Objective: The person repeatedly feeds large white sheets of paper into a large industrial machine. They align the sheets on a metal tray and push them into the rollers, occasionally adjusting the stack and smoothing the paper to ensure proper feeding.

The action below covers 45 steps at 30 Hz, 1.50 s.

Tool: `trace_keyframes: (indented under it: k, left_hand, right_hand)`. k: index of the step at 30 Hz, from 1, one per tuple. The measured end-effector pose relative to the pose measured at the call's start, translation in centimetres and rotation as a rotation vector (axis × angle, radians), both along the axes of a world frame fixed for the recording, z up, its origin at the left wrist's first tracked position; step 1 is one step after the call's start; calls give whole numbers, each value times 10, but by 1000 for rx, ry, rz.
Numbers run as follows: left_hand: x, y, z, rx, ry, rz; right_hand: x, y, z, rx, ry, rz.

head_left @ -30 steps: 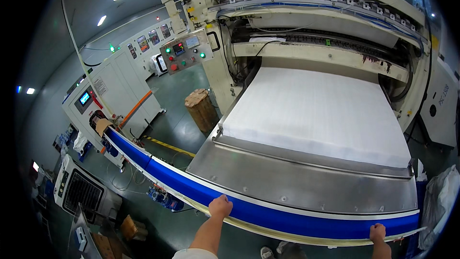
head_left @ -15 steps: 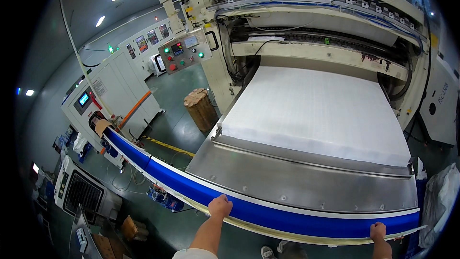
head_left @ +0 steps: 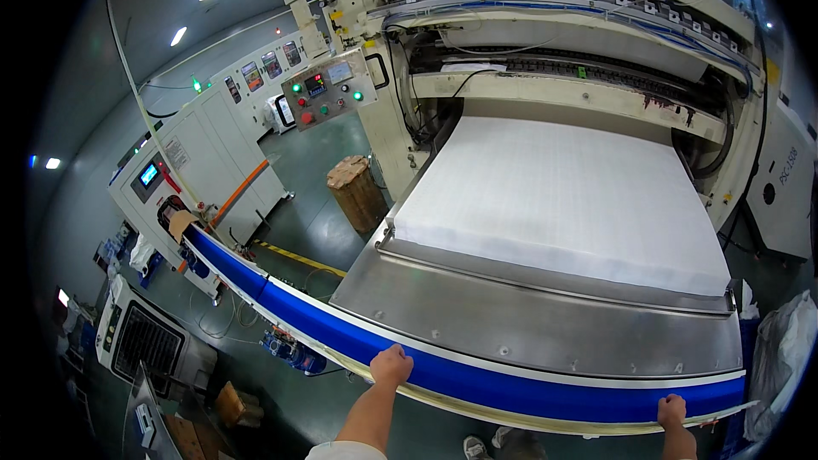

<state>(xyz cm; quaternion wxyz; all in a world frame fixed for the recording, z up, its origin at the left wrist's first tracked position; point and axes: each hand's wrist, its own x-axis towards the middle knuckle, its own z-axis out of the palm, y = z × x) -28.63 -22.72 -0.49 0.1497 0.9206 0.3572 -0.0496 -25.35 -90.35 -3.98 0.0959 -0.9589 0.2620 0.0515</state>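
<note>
A blue conveyor belt point(head_left: 528, 392) with pale side rails curves across in front of me. My left hand point(head_left: 392, 366) is closed in a fist, resting over the belt's near edge left of its middle. Near the right end, my right hand point(head_left: 671, 411) is also a fist at the near edge. Nothing shows sticking out of either hand; the undersides of the fingers are hidden. Beyond the belt lies a bare steel plate point(head_left: 511, 319). Behind it, a wide stack of white sheets point(head_left: 554, 196) lies at the mouth of a large cream machine point(head_left: 579, 94).
A control panel point(head_left: 328, 92) with buttons hangs at the machine's left. A brown stump-like block point(head_left: 356, 194) stands on the floor. The belt runs left to a white cabinet machine point(head_left: 192, 158). Clear plastic bags point(head_left: 782, 358) bulge at the right. My shoe point(head_left: 475, 447) shows below.
</note>
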Motion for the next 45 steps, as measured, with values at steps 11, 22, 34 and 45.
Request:
trace_keyframes:
  k: [11,22,34,45]
  left_hand:
    - [0,1,-4,7,8,10]
    - [1,0,-2,-1,22,11]
    - [-1,4,-10,28,-36,9]
    - [1,2,-6,18,-24,7]
  right_hand:
    - [-1,5,5,-11,-26,39]
    - [-1,1,1,1,-9,17]
    - [-1,11,12,-12,-22,36]
    - [0,8,11,-18,-23,29]
